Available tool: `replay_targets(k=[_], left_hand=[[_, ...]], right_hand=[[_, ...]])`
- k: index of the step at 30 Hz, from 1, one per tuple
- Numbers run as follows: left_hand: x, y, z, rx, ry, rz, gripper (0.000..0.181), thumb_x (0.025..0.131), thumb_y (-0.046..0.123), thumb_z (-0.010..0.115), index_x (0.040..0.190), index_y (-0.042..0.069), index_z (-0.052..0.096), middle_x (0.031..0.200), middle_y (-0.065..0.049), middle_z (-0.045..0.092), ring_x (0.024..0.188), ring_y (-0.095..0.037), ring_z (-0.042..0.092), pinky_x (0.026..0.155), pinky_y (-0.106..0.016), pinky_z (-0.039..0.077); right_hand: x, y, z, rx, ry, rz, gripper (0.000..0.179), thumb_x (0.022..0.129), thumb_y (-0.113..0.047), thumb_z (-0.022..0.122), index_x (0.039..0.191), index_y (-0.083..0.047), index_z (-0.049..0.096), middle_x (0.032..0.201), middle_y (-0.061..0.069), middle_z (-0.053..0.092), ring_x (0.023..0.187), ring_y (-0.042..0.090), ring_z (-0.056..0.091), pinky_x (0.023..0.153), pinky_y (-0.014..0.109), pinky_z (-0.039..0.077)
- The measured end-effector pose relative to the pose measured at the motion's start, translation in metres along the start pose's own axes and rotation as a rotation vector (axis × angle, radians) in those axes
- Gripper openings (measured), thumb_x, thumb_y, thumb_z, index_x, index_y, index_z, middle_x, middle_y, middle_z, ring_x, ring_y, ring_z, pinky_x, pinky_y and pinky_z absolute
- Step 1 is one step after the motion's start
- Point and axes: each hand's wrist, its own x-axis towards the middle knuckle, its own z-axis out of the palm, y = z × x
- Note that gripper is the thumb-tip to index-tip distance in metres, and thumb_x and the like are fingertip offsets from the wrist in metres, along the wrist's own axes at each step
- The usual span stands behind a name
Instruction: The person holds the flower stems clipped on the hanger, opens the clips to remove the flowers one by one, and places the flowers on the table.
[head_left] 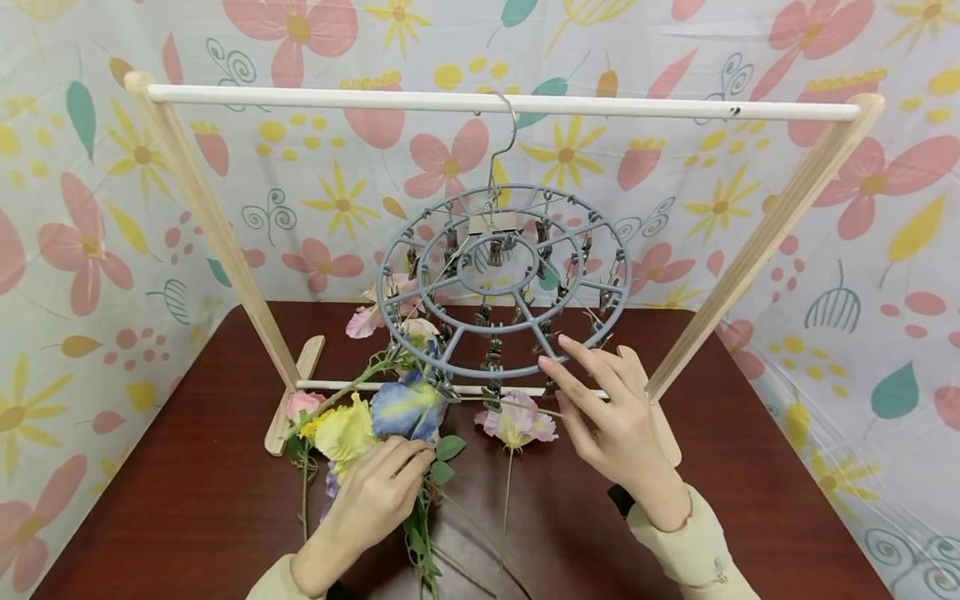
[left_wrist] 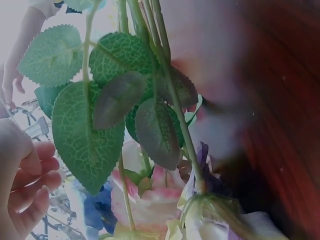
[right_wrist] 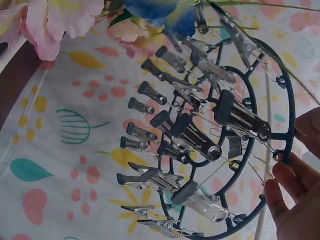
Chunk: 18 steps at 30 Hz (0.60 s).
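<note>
A round blue-grey clip hanger (head_left: 517,304) with several metal clips hangs by its hook from a white rod. My right hand (head_left: 615,417) touches its near right rim with fingertips, the thumb apart from the fingers. In the right wrist view the fingers (right_wrist: 292,185) meet the rim, close to the clips. My left hand (head_left: 378,483) is bent over the flowers, fingertips at the lower edge of a blue artificial iris (head_left: 408,408). In the left wrist view its loosely curled fingers (left_wrist: 47,167) show nothing between them. A yellow flower (head_left: 345,433) lies beside that hand.
A wooden stand (head_left: 213,221) holds the white rod (head_left: 652,107). A pale purple flower (head_left: 517,421) sits below the hanger. Several stems and green leaves (head_left: 420,533) lie on the dark red table (head_left: 187,492). A pink flower (head_left: 367,317) hangs at the hanger's left side.
</note>
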Motion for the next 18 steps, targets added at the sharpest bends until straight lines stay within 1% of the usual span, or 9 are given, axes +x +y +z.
replay_targets(k=[4,7,11,13,15,17,18], left_hand=[[0.003,-0.002,0.0,-0.005,0.036,-0.018,0.029,0.096,0.006,0.043,0.094,0.002,0.072,0.09,-0.008,0.069,0.077,-0.02,0.062,0.065,-0.029,0.05],[0.006,-0.003,0.001,-0.01,0.066,-0.029,0.029,0.095,0.006,0.044,0.098,0.001,0.072,0.091,-0.01,0.069,0.08,-0.022,0.062,0.069,-0.032,0.05],[0.012,-0.005,0.004,-0.008,0.099,-0.044,0.027,0.096,0.008,0.046,0.101,-0.001,0.071,0.095,-0.013,0.069,0.086,-0.026,0.063,0.074,-0.035,0.051],[0.015,-0.005,0.007,0.012,0.112,-0.049,0.025,0.096,0.01,0.049,0.102,-0.002,0.07,0.098,-0.013,0.069,0.089,-0.026,0.064,0.077,-0.035,0.053],[0.019,-0.006,0.01,0.027,0.113,-0.05,0.025,0.097,0.011,0.05,0.104,-0.002,0.07,0.101,-0.014,0.069,0.092,-0.027,0.065,0.08,-0.034,0.054],[0.023,-0.006,0.013,0.038,0.111,-0.038,0.024,0.096,0.012,0.052,0.105,-0.003,0.069,0.102,-0.015,0.07,0.095,-0.028,0.066,0.083,-0.034,0.055],[0.025,-0.006,0.015,0.05,0.099,-0.031,0.025,0.097,0.012,0.051,0.105,-0.003,0.069,0.103,-0.015,0.07,0.096,-0.027,0.067,0.085,-0.034,0.055]], right_hand=[[-0.002,0.002,-0.001,0.008,-0.001,0.024,0.028,0.097,-0.016,0.051,0.113,-0.003,0.07,0.124,0.028,0.06,0.093,0.037,0.052,0.078,0.04,0.035],[-0.006,0.006,-0.003,0.014,-0.004,0.065,0.028,0.098,-0.017,0.051,0.114,-0.003,0.07,0.128,0.03,0.055,0.094,0.04,0.049,0.076,0.036,0.036],[-0.01,0.011,-0.004,0.026,0.012,0.113,0.028,0.098,-0.016,0.051,0.115,-0.003,0.069,0.133,0.03,0.051,0.096,0.044,0.049,0.077,0.037,0.038],[-0.011,0.014,-0.003,0.031,0.029,0.122,0.028,0.097,-0.015,0.052,0.116,-0.002,0.068,0.133,0.031,0.05,0.095,0.045,0.05,0.077,0.038,0.039],[-0.013,0.017,-0.003,0.028,0.045,0.13,0.028,0.097,-0.014,0.052,0.118,-0.002,0.067,0.133,0.032,0.05,0.094,0.044,0.05,0.075,0.037,0.04],[-0.014,0.019,-0.002,0.022,0.054,0.139,0.029,0.097,-0.014,0.052,0.119,-0.002,0.067,0.132,0.033,0.05,0.092,0.043,0.051,0.073,0.035,0.04],[-0.015,0.021,-0.002,0.018,0.056,0.146,0.03,0.097,-0.014,0.052,0.12,-0.002,0.066,0.131,0.033,0.05,0.092,0.042,0.051,0.072,0.034,0.04]])
